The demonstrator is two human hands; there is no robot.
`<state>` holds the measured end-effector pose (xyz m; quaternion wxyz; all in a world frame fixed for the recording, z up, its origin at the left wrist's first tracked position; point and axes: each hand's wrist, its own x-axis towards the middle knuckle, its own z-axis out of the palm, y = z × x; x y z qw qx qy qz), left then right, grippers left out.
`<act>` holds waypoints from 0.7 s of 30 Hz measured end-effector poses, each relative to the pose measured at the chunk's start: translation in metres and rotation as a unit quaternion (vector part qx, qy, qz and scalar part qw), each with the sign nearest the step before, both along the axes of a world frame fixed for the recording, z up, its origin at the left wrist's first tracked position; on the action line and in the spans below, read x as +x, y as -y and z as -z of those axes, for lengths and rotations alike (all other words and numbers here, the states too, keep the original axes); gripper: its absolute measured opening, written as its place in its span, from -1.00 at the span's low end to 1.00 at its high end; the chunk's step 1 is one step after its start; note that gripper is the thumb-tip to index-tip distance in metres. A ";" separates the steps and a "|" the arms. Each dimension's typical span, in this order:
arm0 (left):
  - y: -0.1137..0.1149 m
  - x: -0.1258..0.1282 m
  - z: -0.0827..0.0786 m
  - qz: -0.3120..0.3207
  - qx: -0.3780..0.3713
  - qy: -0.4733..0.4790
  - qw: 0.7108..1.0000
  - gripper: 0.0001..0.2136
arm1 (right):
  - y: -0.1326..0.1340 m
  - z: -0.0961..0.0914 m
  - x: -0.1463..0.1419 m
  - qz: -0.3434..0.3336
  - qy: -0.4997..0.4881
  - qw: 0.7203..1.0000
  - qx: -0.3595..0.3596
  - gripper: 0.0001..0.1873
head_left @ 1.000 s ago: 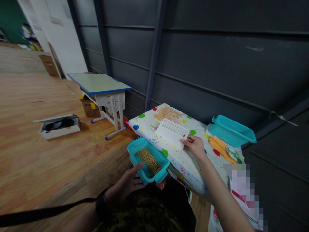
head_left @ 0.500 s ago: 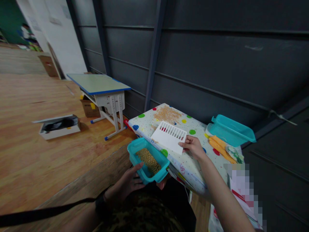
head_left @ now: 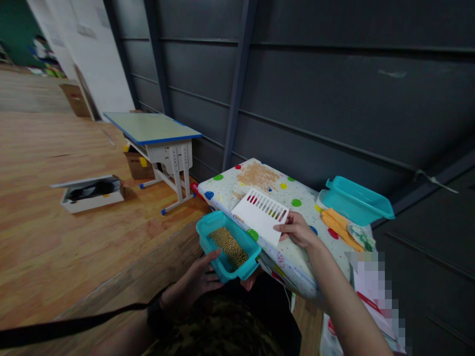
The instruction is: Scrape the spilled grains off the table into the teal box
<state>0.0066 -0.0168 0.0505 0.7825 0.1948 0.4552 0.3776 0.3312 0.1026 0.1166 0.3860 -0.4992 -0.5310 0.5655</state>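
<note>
My left hand (head_left: 198, 279) grips the near left side of a teal plastic container (head_left: 245, 271), thumb on the rim and fingers below. Round tan beans (head_left: 228, 245) lie in the container, which is held just off the table's front edge. Between thumb and fingers, my right hand (head_left: 297, 230) pinches the right edge of a white slotted plastic board (head_left: 256, 216). The board slants over the table edge beside the container, its slots toward the back. Behind it, more beans (head_left: 258, 175) are scattered on the dotted tablecloth (head_left: 276, 200).
A second teal container (head_left: 358, 200) stands at the table's right end, near an orange cloth (head_left: 337, 225) and a small clear bag (head_left: 359, 235). A dark panelled wall (head_left: 315, 94) runs behind. Further left are a school desk (head_left: 152, 128) and an open white box (head_left: 92, 195) on the floor.
My right hand has drawn the slotted board slightly toward me and to the right, and its near right corner sits lower. My left hand and the container have hardly moved.
</note>
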 end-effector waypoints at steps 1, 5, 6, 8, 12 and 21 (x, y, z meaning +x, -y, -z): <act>0.000 0.000 0.000 0.000 0.000 0.000 1.000 -0.15 | 0.001 -0.001 0.000 -0.004 0.001 1.000 -0.003 -0.49; -0.003 -0.001 0.010 0.003 -0.013 -0.004 1.000 -0.08 | 0.001 -0.003 -0.002 -0.013 0.000 1.000 -0.016 -0.45; -0.004 -0.001 0.013 0.006 -0.010 0.003 1.000 -0.06 | 0.001 -0.003 -0.002 -0.016 0.001 1.000 -0.019 -0.44; -0.005 -0.001 0.017 0.011 -0.007 0.014 1.000 -0.01 | 0.001 -0.003 -0.002 -0.022 0.001 1.000 -0.020 -0.43; -0.004 -0.002 0.012 0.007 -0.010 0.004 1.000 0.02 | 0.002 -0.001 -0.002 -0.046 0.004 0.999 -0.016 -0.48; -0.002 -0.002 0.013 0.006 0.004 0.009 1.000 -0.30 | 0.001 0.001 -0.004 -0.027 -0.010 1.000 -0.002 -0.49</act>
